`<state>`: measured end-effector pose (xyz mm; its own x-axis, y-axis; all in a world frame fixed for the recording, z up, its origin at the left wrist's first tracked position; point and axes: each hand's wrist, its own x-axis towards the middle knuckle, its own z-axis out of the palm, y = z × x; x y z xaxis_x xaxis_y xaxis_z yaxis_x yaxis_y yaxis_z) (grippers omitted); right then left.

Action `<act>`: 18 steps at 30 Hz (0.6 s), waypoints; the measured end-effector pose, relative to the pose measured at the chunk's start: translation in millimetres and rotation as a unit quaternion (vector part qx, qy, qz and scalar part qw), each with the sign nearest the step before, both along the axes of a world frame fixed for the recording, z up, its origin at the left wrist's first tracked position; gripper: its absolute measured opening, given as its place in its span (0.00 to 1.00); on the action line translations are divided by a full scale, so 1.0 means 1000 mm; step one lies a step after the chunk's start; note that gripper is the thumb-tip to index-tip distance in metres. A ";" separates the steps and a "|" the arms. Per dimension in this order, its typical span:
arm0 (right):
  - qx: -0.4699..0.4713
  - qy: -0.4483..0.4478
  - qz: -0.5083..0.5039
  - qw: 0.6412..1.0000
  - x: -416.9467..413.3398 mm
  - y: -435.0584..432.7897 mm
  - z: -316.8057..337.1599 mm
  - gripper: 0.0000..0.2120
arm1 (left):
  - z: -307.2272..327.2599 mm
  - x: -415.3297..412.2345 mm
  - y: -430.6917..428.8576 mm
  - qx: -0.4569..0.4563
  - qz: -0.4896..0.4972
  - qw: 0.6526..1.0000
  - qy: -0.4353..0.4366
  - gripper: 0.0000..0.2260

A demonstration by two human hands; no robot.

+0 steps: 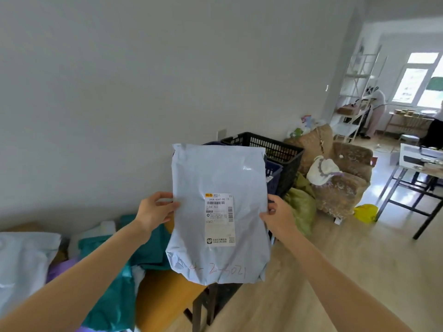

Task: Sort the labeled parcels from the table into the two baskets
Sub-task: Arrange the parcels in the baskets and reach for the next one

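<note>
1. My left grip pinches the left edge of the pale grey parcel and my right grip pinches the right edge, thumbs on the front face. The parcel hangs upright in the air between them, its label facing me, above the near right end of the worktop.
2. Both holds sit only at the edges of slick film. I judge the bag could slide out if one side lets go before the other firms up.
3. The black basket and the blue basket stand side by side beyond the parcel, which hides part of both. A toss from here could land in the wrong one or catch a rim.
4. Misreading is the other risk: the label print is small, and the red handwriting low on the bag is faint.
5. The worktop is orange-brown and carries teal parcels and a white parcel on its left.
6. A plain grey wall lies far, pale wood floor to the right. A patterned armchair stands just right of the baskets and a dark-framed table further right.
</note>
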<state>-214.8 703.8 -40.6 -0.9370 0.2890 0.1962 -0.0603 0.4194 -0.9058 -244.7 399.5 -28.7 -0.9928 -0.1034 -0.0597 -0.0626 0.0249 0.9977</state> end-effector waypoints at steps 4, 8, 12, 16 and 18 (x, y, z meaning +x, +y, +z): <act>-0.005 0.001 -0.001 1.000 -0.019 0.040 0.002 0.22 | 0.006 -0.021 0.042 -0.004 -0.002 1.000 0.007 0.08; -0.002 0.024 -0.016 1.000 -0.050 0.075 0.003 0.21 | 0.011 -0.055 0.079 -0.013 -0.012 1.000 0.011 0.09; -0.004 0.021 -0.027 0.999 -0.093 0.107 0.001 0.23 | 0.013 -0.104 0.111 -0.033 -0.021 0.999 0.016 0.07; 0.007 0.019 -0.030 0.999 -0.143 0.134 0.004 0.23 | 0.009 -0.159 0.129 -0.040 -0.034 0.998 0.028 0.07; 0.014 0.021 -0.016 1.000 -0.175 0.146 0.012 0.23 | 0.010 -0.189 0.136 -0.037 -0.034 0.998 0.030 0.08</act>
<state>-389.6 850.2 -29.0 -0.9180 0.3130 0.2435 -0.0843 0.4460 -0.8911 -434.1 535.7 -18.6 -0.9993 -0.0381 0.0051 0.0012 0.1010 0.9949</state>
